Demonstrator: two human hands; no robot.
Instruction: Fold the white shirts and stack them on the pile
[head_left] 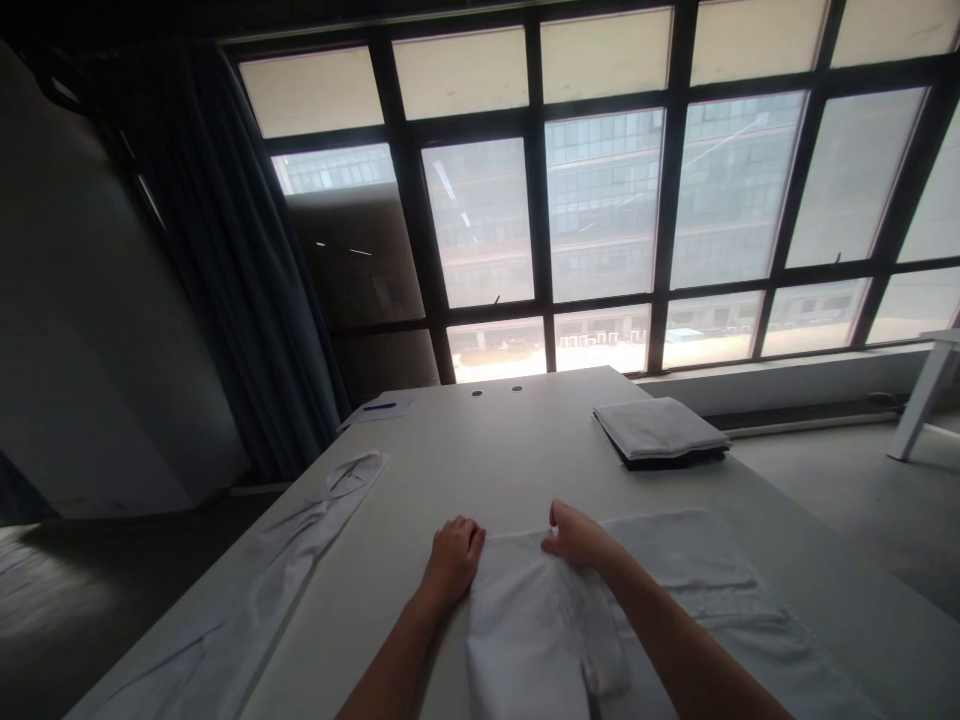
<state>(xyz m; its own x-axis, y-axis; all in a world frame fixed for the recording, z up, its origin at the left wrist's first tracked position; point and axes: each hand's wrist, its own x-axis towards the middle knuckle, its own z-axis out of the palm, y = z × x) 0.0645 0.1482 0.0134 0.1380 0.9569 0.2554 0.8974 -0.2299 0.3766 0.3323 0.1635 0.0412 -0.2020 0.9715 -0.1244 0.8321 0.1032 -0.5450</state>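
A white garment (697, 590) lies spread on the pale table (510, 450) in front of me, part of it folded over into a narrower strip (525, 630). My left hand (454, 558) is curled closed on the strip's upper left corner. My right hand (574, 537) pinches the strip's top edge a little to the right. Both forearms reach in from the bottom of the view.
A stack of folded white and dark cloth (660, 432) sits at the far right of the table. Another white garment (277, 580) trails along the left edge. A paper with a blue pen (381, 407) lies at the far left corner. Large windows (600, 200) stand behind.
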